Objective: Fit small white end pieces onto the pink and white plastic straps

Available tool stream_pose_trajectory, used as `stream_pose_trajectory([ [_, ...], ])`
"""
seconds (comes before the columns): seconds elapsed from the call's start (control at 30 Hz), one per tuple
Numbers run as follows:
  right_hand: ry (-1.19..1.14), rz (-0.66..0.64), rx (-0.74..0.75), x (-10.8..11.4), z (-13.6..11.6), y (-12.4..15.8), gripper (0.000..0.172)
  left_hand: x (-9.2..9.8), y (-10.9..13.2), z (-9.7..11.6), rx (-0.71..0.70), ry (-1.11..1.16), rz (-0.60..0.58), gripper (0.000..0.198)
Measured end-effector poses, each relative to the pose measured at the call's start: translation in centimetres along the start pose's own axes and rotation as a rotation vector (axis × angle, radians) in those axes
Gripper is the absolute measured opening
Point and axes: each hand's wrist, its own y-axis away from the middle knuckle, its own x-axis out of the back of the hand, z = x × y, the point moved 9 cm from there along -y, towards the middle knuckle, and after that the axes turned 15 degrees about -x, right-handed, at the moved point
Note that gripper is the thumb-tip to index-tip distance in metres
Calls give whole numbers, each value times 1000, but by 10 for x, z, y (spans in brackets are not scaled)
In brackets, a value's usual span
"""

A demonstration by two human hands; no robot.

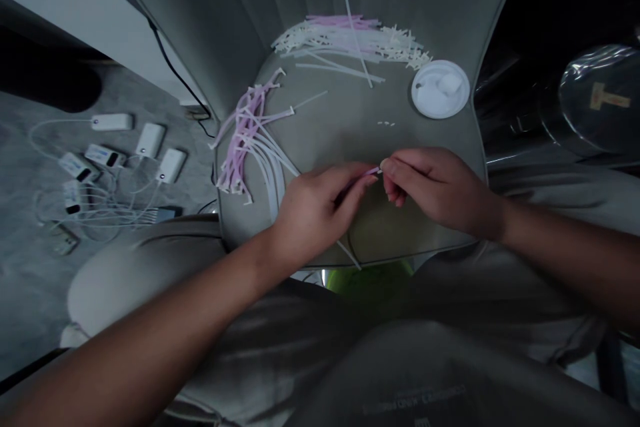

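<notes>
My left hand (317,210) is closed, pinching a thin pink tube (371,171) whose end sticks out past the thumb and index finger. My right hand (433,177) is pinched at that end, with a small white piece (380,171) at its fingertips. Both hands are over a grey chair seat (345,127). Three tiny white pieces (386,123) lie just beyond them. Left of my hands lies a heap of pink tubes with white end pieces (246,123), with pale tubes (270,170) fanning out from it, partly hidden by my left hand.
At the seat's back is a pile of pale and pink tubes (345,37) with many white end pieces. A round white dish (434,111) stands at the right edge. White power banks (150,140) and cables cover the floor at left. A clear-lidded container (600,97) is at right.
</notes>
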Motion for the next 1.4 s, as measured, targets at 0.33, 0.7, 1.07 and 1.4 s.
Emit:
stream_pose_trajectory([
  [0.33, -1, -36, 34, -7, -2, 0, 42, 4, 1, 4, -22, -13, 60, 14],
  [0.7, -73, -15, 24, -8, -5, -1, 44, 4, 3, 2, 78, -2, 53, 22],
  [1.07, -143, -93, 79, -8, -15, 0, 44, -5, 3, 5, 67, 163, -73, 27],
  [1.4, -240, -225, 89, -15, -20, 0, 44, -10, 3, 7, 28, 253, -86, 23],
])
